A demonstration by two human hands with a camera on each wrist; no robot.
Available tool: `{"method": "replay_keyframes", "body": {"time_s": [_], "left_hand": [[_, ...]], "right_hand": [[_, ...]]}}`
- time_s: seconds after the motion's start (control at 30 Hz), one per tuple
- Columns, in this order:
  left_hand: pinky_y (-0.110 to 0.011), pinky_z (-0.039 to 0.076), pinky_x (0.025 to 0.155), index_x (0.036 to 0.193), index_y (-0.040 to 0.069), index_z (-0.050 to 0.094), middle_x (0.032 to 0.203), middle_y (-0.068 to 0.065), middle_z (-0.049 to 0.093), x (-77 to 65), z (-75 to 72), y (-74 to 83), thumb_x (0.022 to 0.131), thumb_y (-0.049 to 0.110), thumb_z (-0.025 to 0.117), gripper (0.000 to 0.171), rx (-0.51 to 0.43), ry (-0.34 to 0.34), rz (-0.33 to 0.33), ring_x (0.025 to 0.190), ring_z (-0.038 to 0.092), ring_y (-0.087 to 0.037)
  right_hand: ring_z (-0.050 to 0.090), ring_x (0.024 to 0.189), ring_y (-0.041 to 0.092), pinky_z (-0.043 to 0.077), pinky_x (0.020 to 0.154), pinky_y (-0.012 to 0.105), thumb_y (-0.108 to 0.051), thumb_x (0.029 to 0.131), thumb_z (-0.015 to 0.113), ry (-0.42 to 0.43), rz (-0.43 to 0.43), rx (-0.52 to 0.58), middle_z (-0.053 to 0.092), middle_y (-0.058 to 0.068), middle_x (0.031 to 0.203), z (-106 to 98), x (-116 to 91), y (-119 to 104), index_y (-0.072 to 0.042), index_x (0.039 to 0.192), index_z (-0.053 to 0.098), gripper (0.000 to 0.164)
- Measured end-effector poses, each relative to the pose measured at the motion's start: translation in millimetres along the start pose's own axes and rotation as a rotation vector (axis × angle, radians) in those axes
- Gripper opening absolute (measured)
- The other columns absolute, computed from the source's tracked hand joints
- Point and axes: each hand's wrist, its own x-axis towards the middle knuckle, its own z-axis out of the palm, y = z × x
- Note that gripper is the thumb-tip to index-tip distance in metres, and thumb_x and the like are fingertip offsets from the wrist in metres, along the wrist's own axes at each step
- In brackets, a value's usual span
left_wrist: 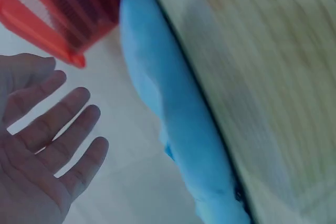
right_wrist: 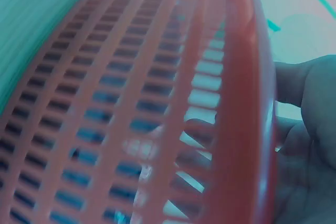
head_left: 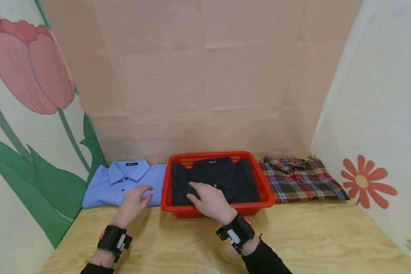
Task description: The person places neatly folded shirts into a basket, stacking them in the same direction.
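My left hand [head_left: 135, 203] hovers over the front right part of a folded light-blue shirt [head_left: 99, 190]. In the left wrist view that hand [left_wrist: 42, 145] has its fingers spread and holds nothing, with the blue shirt [left_wrist: 163, 98] beside it. A folded black shirt [head_left: 246, 179] lies collar-up inside a red plastic basket [head_left: 266, 190]. Over the basket's front side is my right hand [head_left: 210, 201], thumb and fingers apart, above the black shirt. The right wrist view has the slotted basket wall [right_wrist: 239, 103] partly hiding the right hand [right_wrist: 310, 156].
A folded plaid shirt [head_left: 305, 182] lies right of the basket. All three shirts line the back of a wooden table [head_left: 178, 243], against a pinkish-brown backdrop [head_left: 205, 76]. Flower-printed walls stand at left and right.
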Motion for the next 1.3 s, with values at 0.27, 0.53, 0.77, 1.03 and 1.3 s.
{"method": "replay_keyframes", "body": {"time_s": [0.27,0.53,0.77,1.03,1.3], "left_hand": [[-0.053,0.047,0.095,0.115,-0.005,0.066,0.117,-0.022,0.065,-4.0,-2.4,-23.3,0.088,0.005,0.068,0.029,0.050,-0.145,-0.113,0.112,0.059,-0.039],[-0.057,0.045,0.097,0.120,-0.005,0.064,0.123,-0.027,0.060,-10.2,-2.7,-35.1,0.083,0.007,0.073,0.041,0.125,-0.190,-0.200,0.115,0.056,-0.044],[-0.059,0.043,0.096,0.124,-0.005,0.061,0.123,-0.029,0.058,-8.6,-2.8,-36.4,0.082,0.014,0.075,0.048,0.187,-0.250,-0.200,0.115,0.055,-0.045],[-0.070,0.033,0.101,0.134,-0.004,0.053,0.136,-0.035,0.046,-13.9,-7.1,-42.1,0.087,0.018,0.070,0.054,0.187,-0.339,-0.334,0.128,0.041,-0.053],[-0.070,0.032,0.102,0.138,-0.002,0.051,0.142,-0.038,0.040,-17.4,-15.6,-46.7,0.091,0.025,0.067,0.056,0.212,-0.403,-0.404,0.130,0.037,-0.055]], "right_hand": [[0.064,0.112,0.020,0.054,0.093,0.041,-0.036,0.098,0.059,-0.010,-0.053,-0.015,0.066,0.004,0.127,7.5,4.0,-24.5,-0.013,0.130,0.063,0.041],[0.066,0.107,0.018,0.056,0.089,0.038,-0.033,0.097,0.061,-0.004,-0.100,-0.031,0.068,0.003,0.121,20.6,4.2,-31.9,-0.012,0.126,0.066,0.036],[0.066,0.102,0.014,0.057,0.085,0.032,-0.027,0.096,0.064,0.068,-0.184,-0.089,0.069,-0.001,0.117,27.4,4.1,-41.7,-0.016,0.120,0.070,0.027],[0.063,0.108,0.014,0.054,0.090,0.027,-0.023,0.093,0.068,0.088,-0.334,-0.144,0.066,0.001,0.123,38.7,7.0,-58.8,-0.015,0.119,0.070,0.027],[0.058,0.113,0.014,0.043,0.104,0.022,-0.015,0.090,0.072,0.142,-0.601,-0.170,0.063,0.001,0.114,52.6,6.2,-81.1,-0.009,0.116,0.067,0.027]]}}
